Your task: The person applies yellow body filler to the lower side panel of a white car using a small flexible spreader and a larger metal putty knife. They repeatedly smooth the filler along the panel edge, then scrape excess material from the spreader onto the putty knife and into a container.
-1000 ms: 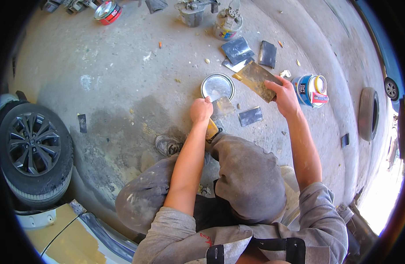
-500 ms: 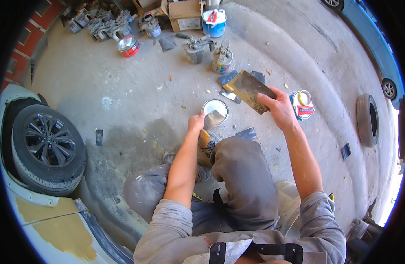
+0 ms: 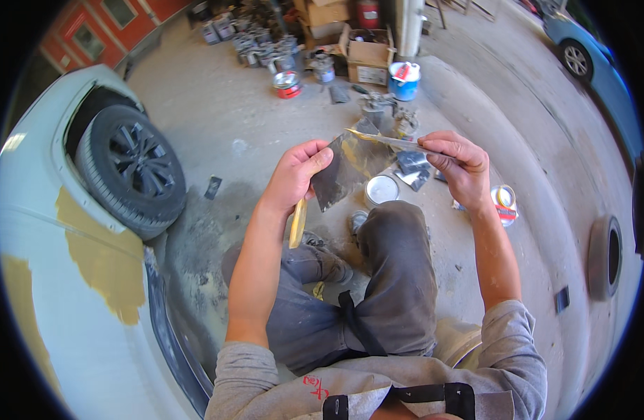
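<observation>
My left hand (image 3: 299, 171) is closed around a putty knife; its wide dark blade (image 3: 330, 175) carries a smear of yellow putty, and a yellowish handle (image 3: 297, 224) hangs below my fingers. In my right hand (image 3: 460, 161) a flat spreader (image 3: 388, 140) is pinched by one end and seen nearly edge-on. Yellow putty clings to the spreader's far end, which overlaps the top of the blade; I cannot tell whether they touch. Below the tools, in front of my knee, stands a round tin with a white top (image 3: 382, 190).
To the left is a pale car body (image 3: 42, 210) with yellow filler patches and a wheel (image 3: 136, 164). Dark sheets (image 3: 414, 168) lie beyond the tin; a tin with a yellow ring (image 3: 504, 197) stands right. Cans, cardboard boxes (image 3: 369, 59) and a blue bucket (image 3: 404, 85) are farther off. A loose tyre (image 3: 605, 257) is at right.
My left hand has lifted the putty knife from over the white-topped tin to the spreader. The spreader has turned from broad side to edge-on. The view has shifted toward the car body.
</observation>
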Tool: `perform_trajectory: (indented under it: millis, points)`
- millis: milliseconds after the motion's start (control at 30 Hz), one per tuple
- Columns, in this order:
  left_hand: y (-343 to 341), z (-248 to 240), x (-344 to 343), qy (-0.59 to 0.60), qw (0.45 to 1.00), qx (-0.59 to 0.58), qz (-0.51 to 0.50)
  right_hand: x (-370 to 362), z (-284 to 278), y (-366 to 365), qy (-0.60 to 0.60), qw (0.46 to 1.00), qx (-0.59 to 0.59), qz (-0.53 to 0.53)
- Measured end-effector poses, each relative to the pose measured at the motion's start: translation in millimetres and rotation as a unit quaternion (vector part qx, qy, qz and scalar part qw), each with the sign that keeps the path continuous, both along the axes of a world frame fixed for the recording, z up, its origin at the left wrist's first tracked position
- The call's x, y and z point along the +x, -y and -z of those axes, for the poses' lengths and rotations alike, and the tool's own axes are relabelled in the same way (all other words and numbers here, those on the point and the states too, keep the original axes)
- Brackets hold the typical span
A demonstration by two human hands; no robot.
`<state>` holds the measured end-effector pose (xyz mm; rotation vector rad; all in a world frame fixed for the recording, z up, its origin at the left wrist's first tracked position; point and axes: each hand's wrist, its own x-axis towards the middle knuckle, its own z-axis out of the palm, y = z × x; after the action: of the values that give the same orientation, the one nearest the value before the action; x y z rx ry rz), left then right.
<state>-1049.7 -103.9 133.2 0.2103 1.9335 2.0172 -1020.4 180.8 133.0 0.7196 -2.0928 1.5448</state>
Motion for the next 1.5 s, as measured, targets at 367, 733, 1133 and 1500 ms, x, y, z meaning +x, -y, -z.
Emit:
perform_trajectory:
  millis: [367, 733, 1133, 1500]
  points:
    - [80, -27, 128, -0.046, 0.977, 0.013, -0.206, 11, -39, 135, -0.395, 0.891, 0.216, -0.055]
    - [141, 14, 238, -0.068, 0.885, 0.144, -0.438, 31, -26, 246, -0.416, 0.860, 0.205, -0.214]
    - [149, 42, 264, -0.217, 0.801, -0.010, -0.558, 88, 11, 298, 0.194, 0.852, -0.102, -0.475]
    - [149, 51, 246, -0.083, 0.860, 0.119, -0.489, 52, 23, 274, 0.459, 0.729, -0.168, -0.480]
